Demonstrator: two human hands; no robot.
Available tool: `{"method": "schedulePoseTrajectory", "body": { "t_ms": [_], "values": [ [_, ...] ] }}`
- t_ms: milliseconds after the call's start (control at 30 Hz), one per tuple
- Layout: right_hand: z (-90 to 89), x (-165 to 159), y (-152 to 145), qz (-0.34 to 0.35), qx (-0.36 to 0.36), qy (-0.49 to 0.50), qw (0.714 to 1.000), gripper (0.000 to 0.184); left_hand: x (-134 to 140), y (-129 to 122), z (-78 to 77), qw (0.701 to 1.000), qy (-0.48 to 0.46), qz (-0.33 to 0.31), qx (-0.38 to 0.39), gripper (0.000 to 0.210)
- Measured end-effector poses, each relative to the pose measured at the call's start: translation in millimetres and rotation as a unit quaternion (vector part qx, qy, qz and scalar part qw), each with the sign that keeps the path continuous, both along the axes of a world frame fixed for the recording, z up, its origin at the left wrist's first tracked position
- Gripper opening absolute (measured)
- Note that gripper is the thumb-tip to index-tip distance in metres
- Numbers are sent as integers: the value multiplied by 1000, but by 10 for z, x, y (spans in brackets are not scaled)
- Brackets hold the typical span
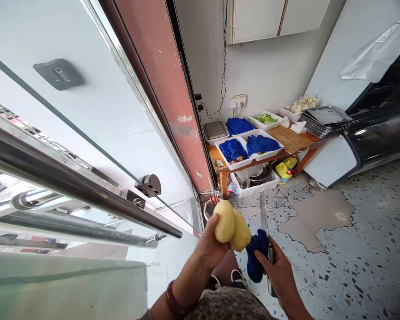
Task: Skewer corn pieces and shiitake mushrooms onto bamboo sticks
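Two peeled potatoes (224, 221) rest side by side in my left hand (208, 244), whose thumb presses against the nearer one. My right hand (282, 271) is closed around a knife (264, 213) with its blade pointing up and away from me. The same hand pinches a dark blue cloth (257, 255), which hangs on the knife's left side, close to the potatoes but apart from them. My right fingers partly hide the knife's handle.
A wooden table (290, 140) at the wall bears white trays (236, 166) covered with blue cloths, greens (266, 118) and stacked metal trays (326, 120). Beneath stand a white bin (260, 191) and yellow bottles (284, 170). At left is a glass door with a metal handle bar (86, 186).
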State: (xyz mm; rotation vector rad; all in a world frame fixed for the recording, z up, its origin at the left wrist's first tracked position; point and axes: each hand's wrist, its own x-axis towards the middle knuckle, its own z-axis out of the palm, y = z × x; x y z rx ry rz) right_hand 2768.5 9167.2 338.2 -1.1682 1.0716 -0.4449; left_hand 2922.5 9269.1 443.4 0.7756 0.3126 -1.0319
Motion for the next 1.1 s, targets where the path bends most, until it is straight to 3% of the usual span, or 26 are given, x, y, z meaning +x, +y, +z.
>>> {"method": "schedulePoseTrajectory", "body": {
  "t_ms": [367,600,767,933,1100],
  "values": [
    [-246,96,299,77,-31,49,995,79,234,323,3,1000,10,25,16,41],
    [-360,246,561,132,-58,53,988,83,463,720,-132,999,-5,40,2,39],
    [-623,193,851,216,-83,104,967,80,639,1157,-207,998,-26,54,-16,44],
    [-945,221,1118,332,-161,172,914,81,855,1740,-217,994,-37,103,-21,47],
    [-1039,525,1528,462,-219,92,854,66,1133,2478,-171,984,-64,165,-21,48]
  ]
}}
